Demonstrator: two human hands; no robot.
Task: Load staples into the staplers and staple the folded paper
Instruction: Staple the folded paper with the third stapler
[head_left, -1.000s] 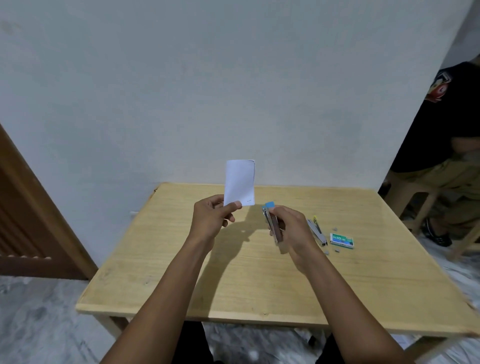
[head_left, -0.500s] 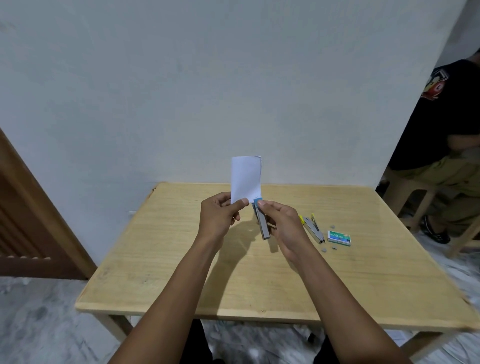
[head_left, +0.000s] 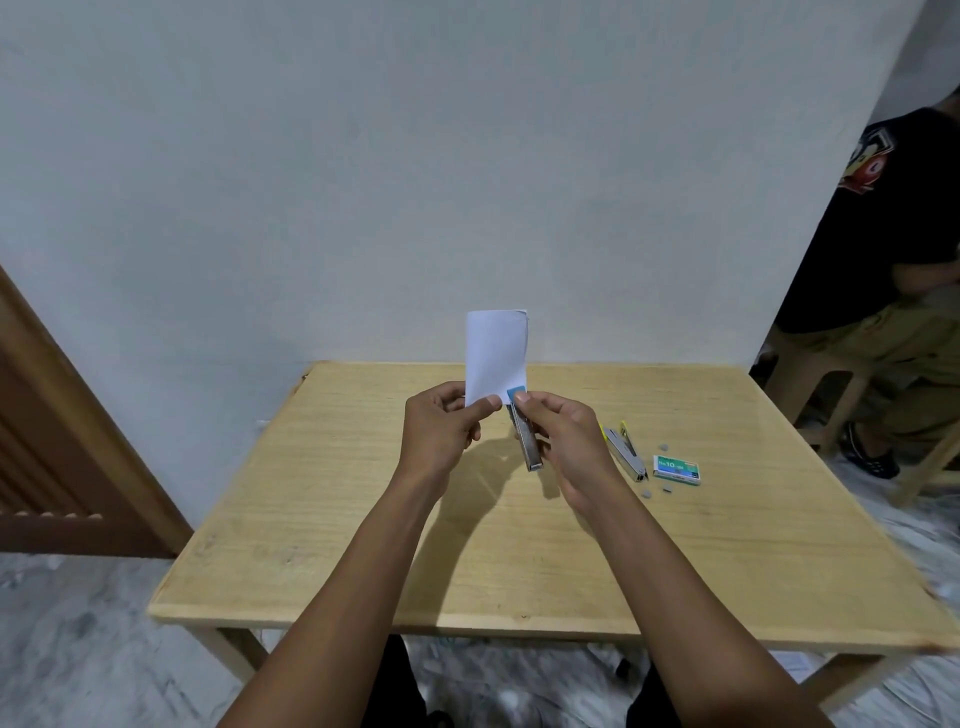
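Note:
My left hand (head_left: 444, 428) pinches the bottom edge of a folded white paper (head_left: 496, 353), held upright above the wooden table (head_left: 363, 519). My right hand (head_left: 566, 441) grips a metal stapler with a blue tip (head_left: 524, 434); its blue head sits on the paper's lower right corner. A second stapler with yellow trim (head_left: 623, 451) lies on the table to the right. Beside it is a green and blue staple box (head_left: 676, 469).
A few small grey bits (head_left: 655, 486) lie near the box. The table stands against a white wall. A seated person in a black shirt (head_left: 883, 218) is at the far right on a stool. A brown wooden door (head_left: 57, 441) is on the left.
My right hand brought the blue stapler up and left until its head reached the paper's lower right corner. The paper shifted slightly right.

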